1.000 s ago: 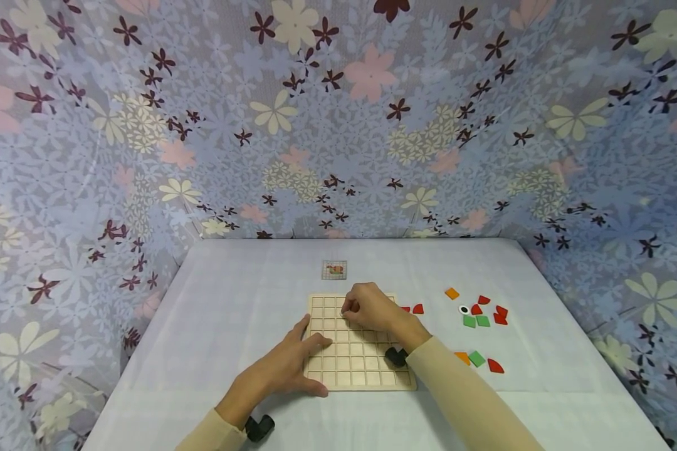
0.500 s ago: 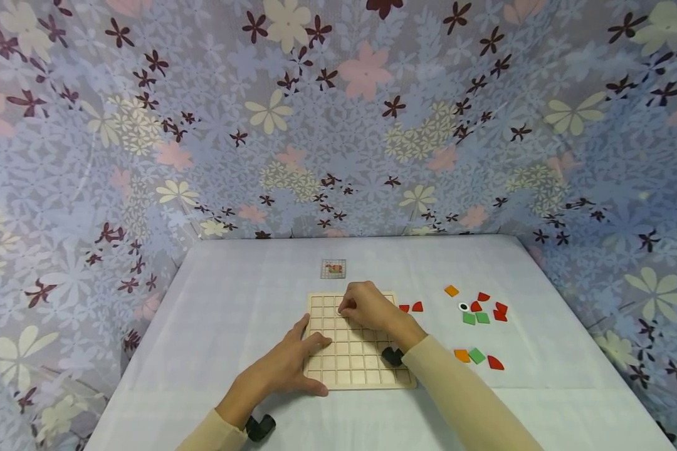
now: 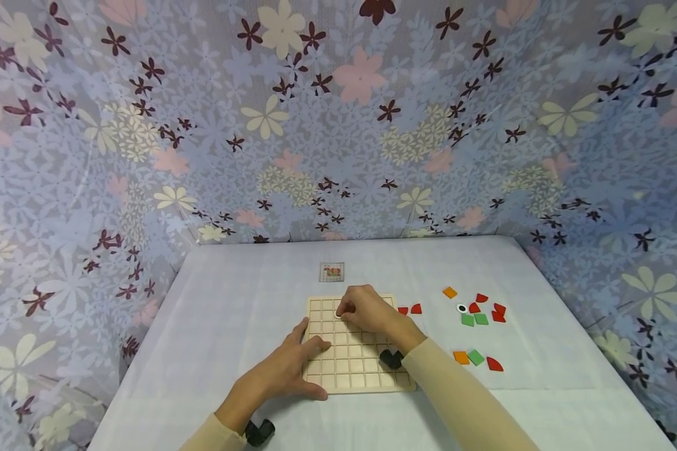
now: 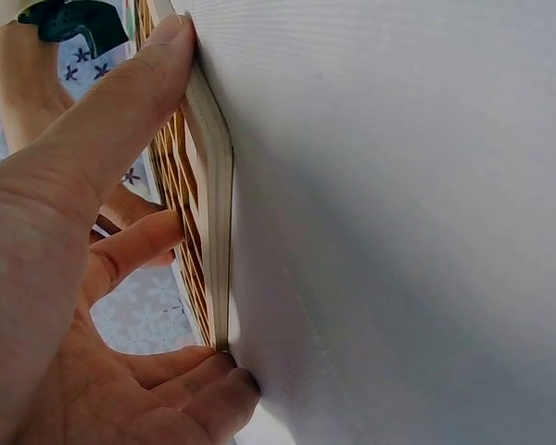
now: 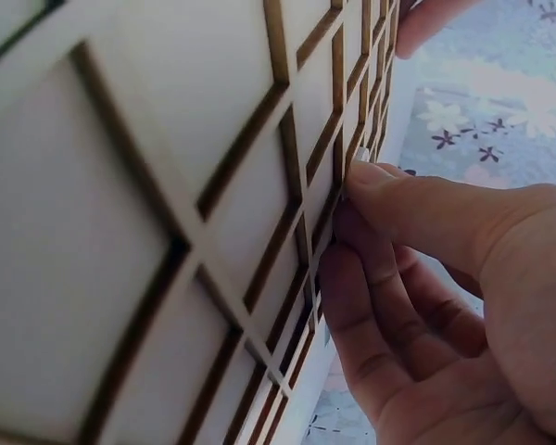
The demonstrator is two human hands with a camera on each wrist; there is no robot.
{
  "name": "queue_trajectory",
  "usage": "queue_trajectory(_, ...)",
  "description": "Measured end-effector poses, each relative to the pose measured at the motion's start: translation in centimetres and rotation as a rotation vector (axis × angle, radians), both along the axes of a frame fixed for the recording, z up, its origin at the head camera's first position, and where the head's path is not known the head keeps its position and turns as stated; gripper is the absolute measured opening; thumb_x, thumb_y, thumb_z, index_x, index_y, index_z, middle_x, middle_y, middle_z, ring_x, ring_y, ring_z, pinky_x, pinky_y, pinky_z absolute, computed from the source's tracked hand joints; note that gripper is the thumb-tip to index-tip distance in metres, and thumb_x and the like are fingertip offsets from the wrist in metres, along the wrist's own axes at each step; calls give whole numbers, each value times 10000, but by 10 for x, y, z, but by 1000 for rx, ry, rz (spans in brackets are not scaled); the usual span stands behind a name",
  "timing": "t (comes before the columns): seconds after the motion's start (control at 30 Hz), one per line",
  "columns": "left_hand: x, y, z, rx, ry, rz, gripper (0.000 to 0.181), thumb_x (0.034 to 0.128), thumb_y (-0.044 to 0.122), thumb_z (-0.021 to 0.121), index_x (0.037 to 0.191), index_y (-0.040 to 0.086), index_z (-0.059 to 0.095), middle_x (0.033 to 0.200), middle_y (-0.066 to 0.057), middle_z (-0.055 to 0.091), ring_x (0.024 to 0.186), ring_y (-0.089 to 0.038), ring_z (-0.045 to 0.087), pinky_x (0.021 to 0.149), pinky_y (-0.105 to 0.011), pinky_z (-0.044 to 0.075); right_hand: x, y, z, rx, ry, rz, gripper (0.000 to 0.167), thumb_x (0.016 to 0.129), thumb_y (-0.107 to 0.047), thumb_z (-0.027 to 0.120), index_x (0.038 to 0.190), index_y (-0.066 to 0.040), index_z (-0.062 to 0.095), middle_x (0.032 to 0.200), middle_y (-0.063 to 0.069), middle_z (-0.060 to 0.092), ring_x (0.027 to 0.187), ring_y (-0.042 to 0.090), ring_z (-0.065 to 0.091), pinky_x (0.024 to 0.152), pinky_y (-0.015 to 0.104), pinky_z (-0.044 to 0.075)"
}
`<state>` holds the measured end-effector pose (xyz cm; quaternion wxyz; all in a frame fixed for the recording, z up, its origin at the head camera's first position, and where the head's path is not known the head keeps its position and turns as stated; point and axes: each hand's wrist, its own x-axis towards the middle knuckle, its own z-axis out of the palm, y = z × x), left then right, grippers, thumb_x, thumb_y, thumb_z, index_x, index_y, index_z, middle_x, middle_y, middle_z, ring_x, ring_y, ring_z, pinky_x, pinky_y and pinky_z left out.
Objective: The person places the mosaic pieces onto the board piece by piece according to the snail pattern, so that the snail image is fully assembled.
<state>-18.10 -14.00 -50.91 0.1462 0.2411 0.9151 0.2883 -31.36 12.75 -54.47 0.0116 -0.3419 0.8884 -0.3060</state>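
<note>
A pale wooden grid board (image 3: 350, 366) lies on the table, its square cells divided by raised strips. My right hand (image 3: 369, 310) is over its upper part, thumb and fingertips pinching a small white piece (image 3: 337, 316) at a cell. Only a sliver of that white piece (image 5: 362, 155) shows by the thumb in the right wrist view; its face is hidden. My left hand (image 3: 284, 369) rests with spread, fairly straight fingers on the board's left side. In the left wrist view, the left thumb (image 4: 157, 65) touches the board's edge (image 4: 218, 176), and other fingertips touch its corner.
Behind the board lies a small picture card (image 3: 331, 272). Right of it are two red pieces (image 3: 416, 309), then a scatter with an orange tile (image 3: 449, 292), a white disc with a black dot (image 3: 462, 308), green tiles (image 3: 481, 319) and a red quarter-circle (image 3: 494, 364). A floral cloth surrounds the table.
My right hand has shifted slightly left along the upper part of the board, still pinching the white piece. The left hand stays in place on the board; the head view moved slightly.
</note>
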Motion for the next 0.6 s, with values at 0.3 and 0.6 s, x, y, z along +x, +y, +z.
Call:
queue_trajectory(0.3, 2, 1, 3, 20, -13, 12, 898, 814, 446, 1081, 1558, 167, 662, 1868, -455, 144, 1643, -759, 352, 1202, -820, 530, 25, 5, 29, 5, -31, -86, 102, 1044, -37, 853, 1105, -90, 916, 1095, 23, 826, 961, 117, 747, 847, 275, 645)
queue_trajectory(0.6, 2, 1, -4, 47, -18, 30, 904, 787, 420, 1105, 1542, 159, 681, 1873, -440, 156, 1646, -747, 362, 1210, -812, 529, 32, 39, 33, -28, 0, -139, 103, 1042, -45, 859, 1134, -54, 904, 1097, 61, 829, 911, 114, 755, 802, 262, 643)
